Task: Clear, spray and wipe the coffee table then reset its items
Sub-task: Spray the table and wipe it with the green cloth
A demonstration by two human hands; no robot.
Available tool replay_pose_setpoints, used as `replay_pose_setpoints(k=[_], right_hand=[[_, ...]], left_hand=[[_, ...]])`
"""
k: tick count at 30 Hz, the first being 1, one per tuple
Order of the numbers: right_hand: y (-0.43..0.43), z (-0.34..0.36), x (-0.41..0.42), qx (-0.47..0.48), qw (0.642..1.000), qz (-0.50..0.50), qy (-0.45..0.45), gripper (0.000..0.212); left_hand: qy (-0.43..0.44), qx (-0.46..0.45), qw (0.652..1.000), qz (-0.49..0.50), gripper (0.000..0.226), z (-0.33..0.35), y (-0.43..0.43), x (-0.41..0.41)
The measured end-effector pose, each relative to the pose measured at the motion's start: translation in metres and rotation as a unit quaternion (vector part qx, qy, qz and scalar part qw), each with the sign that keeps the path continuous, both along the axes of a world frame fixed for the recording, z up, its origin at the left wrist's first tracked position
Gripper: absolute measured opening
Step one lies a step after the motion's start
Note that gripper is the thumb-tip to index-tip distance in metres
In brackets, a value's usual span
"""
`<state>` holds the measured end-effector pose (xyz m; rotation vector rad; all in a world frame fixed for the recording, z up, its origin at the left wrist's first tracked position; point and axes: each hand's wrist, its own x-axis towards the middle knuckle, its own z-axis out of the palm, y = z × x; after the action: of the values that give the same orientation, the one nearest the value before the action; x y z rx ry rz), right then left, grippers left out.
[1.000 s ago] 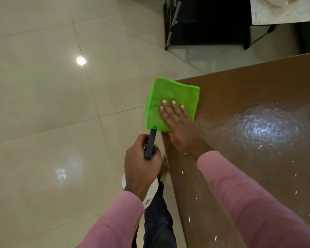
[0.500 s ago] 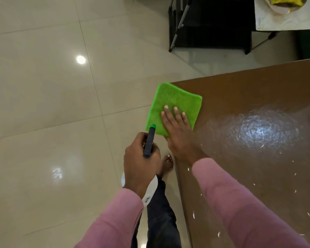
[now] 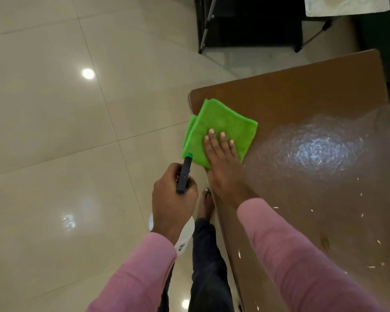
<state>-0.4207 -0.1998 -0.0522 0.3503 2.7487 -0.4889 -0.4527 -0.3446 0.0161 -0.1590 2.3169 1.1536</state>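
Glossy beige floor tiles (image 3: 54,131) fill the left of your view, and the brown coffee table (image 3: 302,104) occupies the right, its near-left corner just ahead of you. Your right hand (image 3: 223,167) lies flat and open, palm down, on the folded green cloth (image 3: 218,124), pressing it against the tabletop at that corner. The cloth's left edge overhangs the table edge slightly; your fingers cover its near-right portion. To the right of the cloth, a wet, streaked patch (image 3: 320,149) shines on the surface, and small pale flecks (image 3: 369,244) are scattered over the nearer part of the table. Your left hand (image 3: 171,206) is closed around the spray bottle (image 3: 184,174), held off the table over the floor, just left of your right hand. The bottle's dark head with its green tip points toward the cloth's near-left corner, and its white body shows below your wrist. A bare foot (image 3: 206,203) stands beside the table edge.
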Motion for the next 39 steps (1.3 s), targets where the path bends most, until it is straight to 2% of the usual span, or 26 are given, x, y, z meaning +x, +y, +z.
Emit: replay_pose_setpoints(k=[3, 7, 10, 12, 16, 18, 22, 25, 30, 32, 35, 37, 39], right_hand=[[0.024, -0.001, 0.016, -0.007, 0.999, 0.045, 0.008, 0.078], [0.077, 0.000, 0.006, 0.005, 0.994, -0.105, -0.004, 0.075], [0.069, 0.002, -0.012, -0.002, 0.981, -0.194, -0.010, 0.070], [0.043, 0.005, -0.008, -0.005, 0.985, -0.172, -0.002, 0.070], [0.006, 0.003, 0.028, -0.011, 0.999, -0.039, -0.006, 0.071], [0.023, 0.001, 0.032, -0.009, 0.999, -0.037, -0.003, 0.074], [0.073, 0.003, 0.026, 0.038, 0.992, -0.118, -0.008, 0.071], [0.069, 0.008, 0.021, 0.022, 0.988, -0.150, -0.019, 0.071], [0.044, 0.005, 0.048, 0.017, 0.999, -0.037, -0.010, 0.076], [0.063, 0.001, 0.052, 0.015, 0.999, -0.031, -0.008, 0.072], [0.087, 0.000, 0.048, 0.006, 0.995, -0.099, 0.017, 0.069], [0.107, 0.005, 0.047, -0.038, 0.983, -0.176, 0.041, 0.066], [0.130, 0.016, 0.045, -0.126, 0.941, -0.300, 0.094, 0.057]], left_hand=[[-0.002, -0.008, 1.000, -0.007, 0.013, 0.004, -0.001, 0.005], [0.005, -0.021, 0.999, -0.031, 0.013, 0.003, -0.005, 0.008], [0.008, -0.027, 0.999, -0.042, 0.015, 0.000, -0.005, 0.007], [0.000, -0.023, 0.999, -0.037, 0.015, 0.001, -0.001, 0.007], [0.002, 0.002, 0.998, -0.058, 0.012, 0.010, 0.010, 0.004], [0.007, -0.001, 0.998, -0.067, 0.012, 0.012, 0.016, 0.005], [0.004, -0.010, 0.998, -0.065, 0.012, 0.014, 0.025, 0.015], [-0.009, 0.002, 0.996, -0.092, 0.011, 0.014, 0.031, 0.022], [-0.013, -0.002, 0.994, -0.108, 0.012, 0.014, 0.045, 0.039], [-0.010, -0.005, 0.993, -0.116, 0.011, 0.016, 0.053, 0.045], [-0.013, -0.019, 0.992, -0.121, 0.011, 0.016, 0.060, 0.053], [-0.012, -0.027, 0.991, -0.131, 0.011, 0.015, 0.064, 0.060], [-0.025, -0.032, 0.989, -0.141, 0.010, 0.016, 0.068, 0.065]])
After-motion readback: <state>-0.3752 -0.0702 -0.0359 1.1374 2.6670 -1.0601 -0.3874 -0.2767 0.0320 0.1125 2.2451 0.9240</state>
